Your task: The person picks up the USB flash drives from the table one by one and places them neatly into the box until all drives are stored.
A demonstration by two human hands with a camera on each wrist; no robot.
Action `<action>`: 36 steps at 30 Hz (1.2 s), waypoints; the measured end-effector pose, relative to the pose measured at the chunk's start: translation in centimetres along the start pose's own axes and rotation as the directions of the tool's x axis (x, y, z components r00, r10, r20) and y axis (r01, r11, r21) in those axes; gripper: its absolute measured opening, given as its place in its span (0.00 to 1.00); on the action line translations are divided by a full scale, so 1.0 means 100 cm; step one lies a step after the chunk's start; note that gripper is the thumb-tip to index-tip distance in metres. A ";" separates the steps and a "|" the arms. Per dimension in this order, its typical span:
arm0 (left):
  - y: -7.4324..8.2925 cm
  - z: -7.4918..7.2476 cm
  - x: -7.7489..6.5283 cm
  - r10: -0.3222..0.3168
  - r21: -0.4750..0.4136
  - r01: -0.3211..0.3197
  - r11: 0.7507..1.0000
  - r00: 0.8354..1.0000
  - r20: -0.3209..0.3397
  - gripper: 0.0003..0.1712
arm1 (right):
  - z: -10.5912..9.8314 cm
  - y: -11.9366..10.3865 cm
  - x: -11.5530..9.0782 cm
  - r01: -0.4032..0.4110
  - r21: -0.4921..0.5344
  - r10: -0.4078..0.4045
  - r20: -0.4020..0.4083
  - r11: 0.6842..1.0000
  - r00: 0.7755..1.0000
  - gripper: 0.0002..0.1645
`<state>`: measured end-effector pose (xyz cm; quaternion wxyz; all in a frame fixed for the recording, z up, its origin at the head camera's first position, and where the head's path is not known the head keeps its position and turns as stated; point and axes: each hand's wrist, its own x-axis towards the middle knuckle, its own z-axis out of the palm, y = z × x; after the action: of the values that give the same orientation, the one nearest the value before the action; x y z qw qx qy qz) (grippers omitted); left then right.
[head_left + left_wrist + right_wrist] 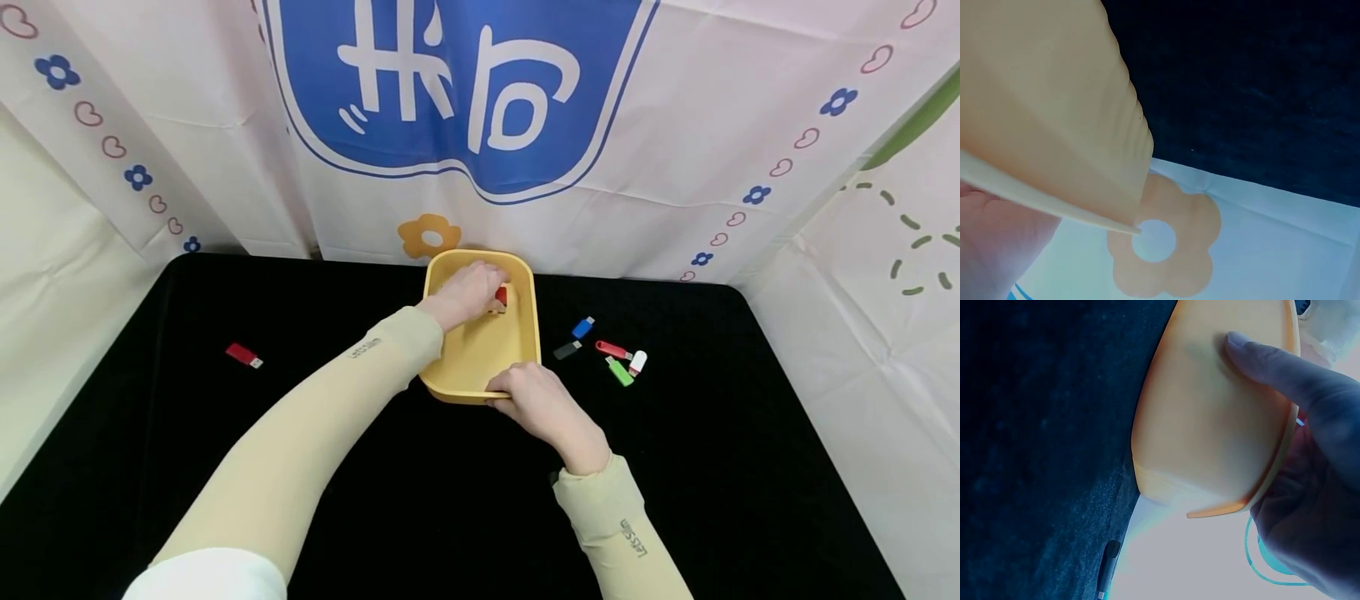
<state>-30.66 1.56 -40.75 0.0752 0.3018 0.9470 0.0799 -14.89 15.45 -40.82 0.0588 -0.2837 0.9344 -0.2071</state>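
Note:
A yellow plastic bin (480, 358) stands at the back of the black table. My left hand (468, 293) reaches inside it, beside a small red object (502, 297) that the fingers partly cover; whether they grip it is hidden. The bin's wall (1054, 112) blocks most of that hand in the left wrist view. My right hand (538, 402) holds the bin's near rim at its right corner. In the right wrist view the thumb (1260, 359) presses the outer wall while the other fingers go over the rim.
Right of the bin lie USB sticks: blue (582, 328), black (567, 350), red (612, 349), white (637, 362) and green (620, 372). Another red USB stick (242, 355) lies far left. A printed curtain (360, 208) hangs right behind the bin.

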 end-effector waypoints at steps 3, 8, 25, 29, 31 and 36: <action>0.000 -0.003 -0.005 0.004 -0.011 -0.004 1.000 1.000 -0.010 0.27 | 0.000 -0.001 0.000 0.003 -0.005 -0.003 -0.002 1.000 1.000 0.08; 0.001 -0.008 -0.015 0.028 -0.037 -0.030 0.999 0.999 -0.046 0.26 | 0.000 -0.001 0.001 0.005 -0.013 -0.005 0.002 1.000 1.000 0.09; 0.015 -0.021 -0.076 0.056 -0.189 -0.095 0.977 0.978 -0.199 0.21 | 0.000 -0.002 0.000 0.011 0.000 -0.011 -0.002 1.000 1.000 0.08; 0.020 -0.019 -0.093 0.052 -0.189 -0.091 0.978 0.978 -0.204 0.21 | 0.000 -0.002 0.000 0.008 0.006 -0.008 0.003 1.000 1.000 0.08; 0.022 -0.019 -0.100 0.036 -0.197 -0.077 0.977 0.979 -0.202 0.21 | 0.000 -0.002 0.000 0.008 0.008 -0.008 0.005 1.000 1.000 0.08; 0.025 -0.017 -0.118 -0.001 -0.191 -0.043 0.981 0.974 -0.226 0.23 | 0.000 -0.002 0.000 0.002 0.011 -0.002 0.007 1.000 1.000 0.08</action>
<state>-20.03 -3.48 -37.52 -0.0043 0.2920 0.9338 0.2066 -14.77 15.27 -40.72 0.0634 -0.2852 0.9327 -0.2113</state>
